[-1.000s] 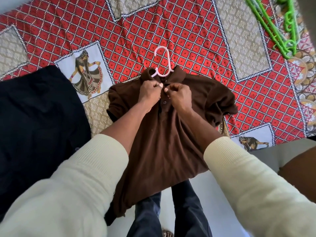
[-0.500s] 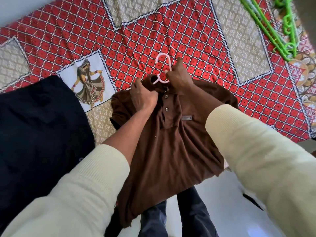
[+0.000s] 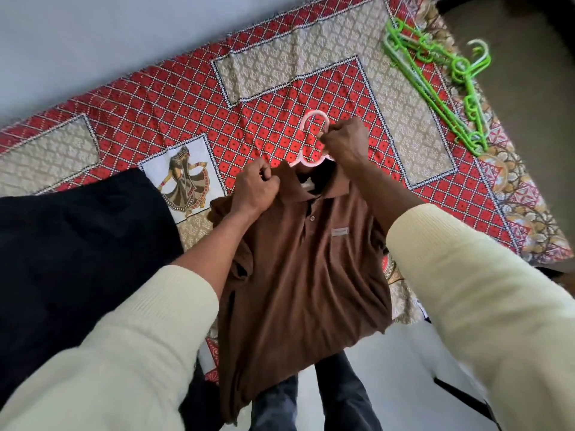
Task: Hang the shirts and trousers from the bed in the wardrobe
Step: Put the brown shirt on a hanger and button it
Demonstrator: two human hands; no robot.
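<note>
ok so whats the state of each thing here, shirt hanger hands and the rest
brown polo shirt: on the pink hanger, lifted at the collar, hem draping down
pink hanger: inside the shirt's neck, hook sticking out
right hand: grips the hanger's hook
left hand: pinches the collar
green hangers: piled loose on the bedspread, unused
black garment: lying on the bed, not hung

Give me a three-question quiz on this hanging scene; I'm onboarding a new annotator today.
1. True or false: the brown polo shirt is already on the pink hanger.
2. What does the right hand hold? A) the pink hanger's hook B) a green hanger C) nothing
3. Where do the green hangers lie?

Key
1. True; the hook sticks out of the collar.
2. A. The left hand pinches the collar.
3. On the patterned bedspread, far right corner, untouched.
</note>
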